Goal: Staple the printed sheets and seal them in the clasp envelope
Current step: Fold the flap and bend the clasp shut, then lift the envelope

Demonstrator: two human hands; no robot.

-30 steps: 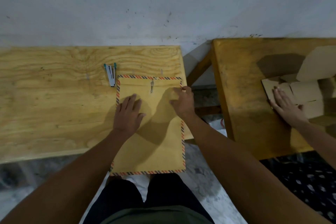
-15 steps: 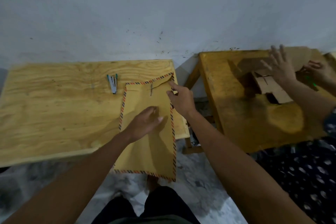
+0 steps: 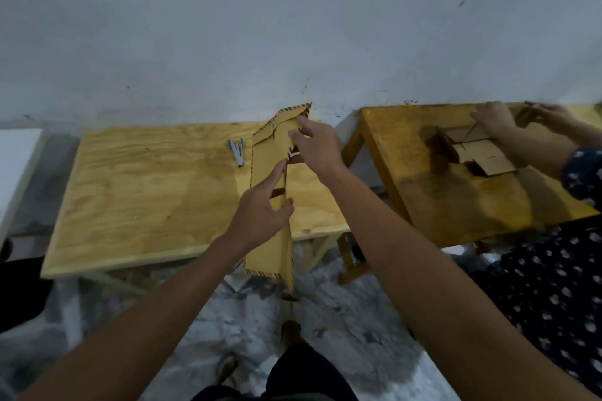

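Note:
The brown clasp envelope (image 3: 267, 172) with a striped border is lifted off the plywood table (image 3: 146, 198) and turned up on its long edge, its flap end toward the wall. My right hand (image 3: 314, 148) pinches its raised edge near the flap. My left hand (image 3: 260, 216) holds the same edge lower down, thumb on one side and fingers on the other. The small stapler (image 3: 237, 153) lies on the table just left of the envelope. No printed sheets show.
A second, darker wooden table (image 3: 456, 205) stands to the right, with folded cardboard pieces (image 3: 479, 156) that another person's hands (image 3: 498, 120) handle. A white surface (image 3: 16, 156) sits at the far left. The wall runs close behind both tables.
The envelope lay flat under both my hands; it has since been raised and turned up on edge. The camera has pulled back and upward.

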